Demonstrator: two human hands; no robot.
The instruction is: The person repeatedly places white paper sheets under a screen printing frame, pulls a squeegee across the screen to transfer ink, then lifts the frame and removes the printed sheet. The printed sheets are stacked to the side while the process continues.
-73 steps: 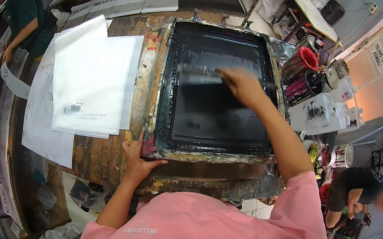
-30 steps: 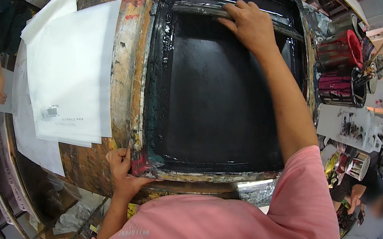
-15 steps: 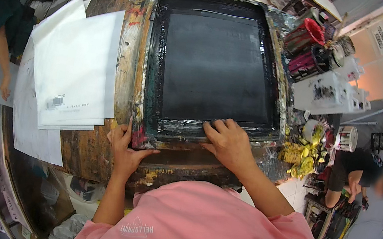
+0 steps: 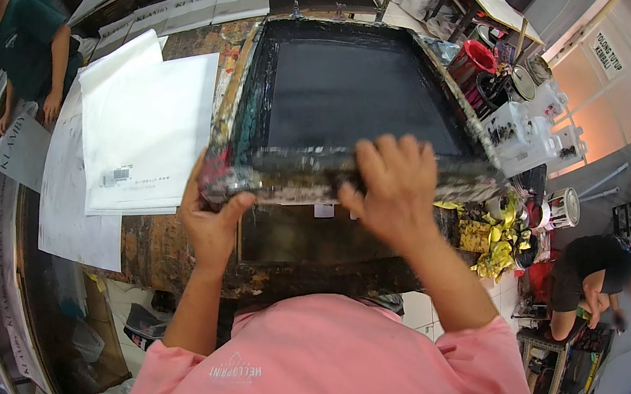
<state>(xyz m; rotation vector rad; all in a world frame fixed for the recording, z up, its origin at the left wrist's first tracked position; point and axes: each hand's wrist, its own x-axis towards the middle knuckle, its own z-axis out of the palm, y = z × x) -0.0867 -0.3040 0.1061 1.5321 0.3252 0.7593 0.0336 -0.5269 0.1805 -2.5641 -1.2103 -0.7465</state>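
Note:
A screen-printing frame (image 4: 361,99) with a dark mesh and an ink-stained rim is tilted, its near edge raised off the worktable (image 4: 154,251) while its far edge stays at small clamps. My left hand (image 4: 209,218) grips the frame's near left corner, thumb on the near face and fingers along the left side. Around the middle of the near edge, my right hand (image 4: 396,188) is closed, fingers over the rim and thumb below. Under the raised edge a dark board (image 4: 301,239) shows, with a small white patch on it. White printed plastic bags (image 4: 152,126) lie stacked left of the frame.
Ink cans, including a red one (image 4: 474,58), and translucent plastic jugs (image 4: 521,137) stand along the right. Yellow-stained rags (image 4: 496,246) lie near the right corner. One person (image 4: 34,49) stands at the left beside long racks of bags; another (image 4: 591,272) sits at the right.
The frame's near edge has risen from the table, tilting the frame, with both hands gripping it. The board beneath has come into view. My view has shifted somewhat.

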